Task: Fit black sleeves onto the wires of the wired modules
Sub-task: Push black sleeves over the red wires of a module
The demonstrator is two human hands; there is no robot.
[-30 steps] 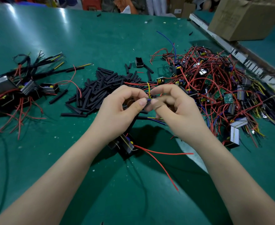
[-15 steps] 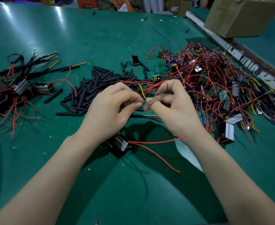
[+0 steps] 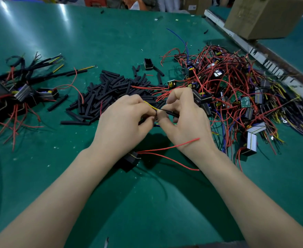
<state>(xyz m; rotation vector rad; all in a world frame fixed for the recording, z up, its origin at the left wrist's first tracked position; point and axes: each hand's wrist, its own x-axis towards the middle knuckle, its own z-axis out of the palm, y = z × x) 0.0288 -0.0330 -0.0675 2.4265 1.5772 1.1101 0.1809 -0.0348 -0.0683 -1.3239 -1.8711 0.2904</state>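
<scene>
While threading, mid-table: left hand (image 3: 122, 122) pinching a yellow wire (image 3: 150, 105), right hand (image 3: 184, 119) pinching a black sleeve (image 3: 170, 113) at the wire's tip. Module (image 3: 131, 159) on the table (image 3: 111, 38) beneath the left wrist. Loose sleeves (image 3: 111, 90) heaped just behind, toward the far edge. Next, probably: steady wire, slide sleeve along toward module.

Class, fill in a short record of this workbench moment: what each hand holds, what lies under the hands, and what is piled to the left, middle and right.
left hand: pinches a yellow wire
right hand: holds a black sleeve at the wire's tip
module: under the wrists, two red wires trailing right
middle: heap of loose sleeves
right: tangle of unsleeved modules
left: sleeved modules
surface: green table
far right: cardboard box
</scene>
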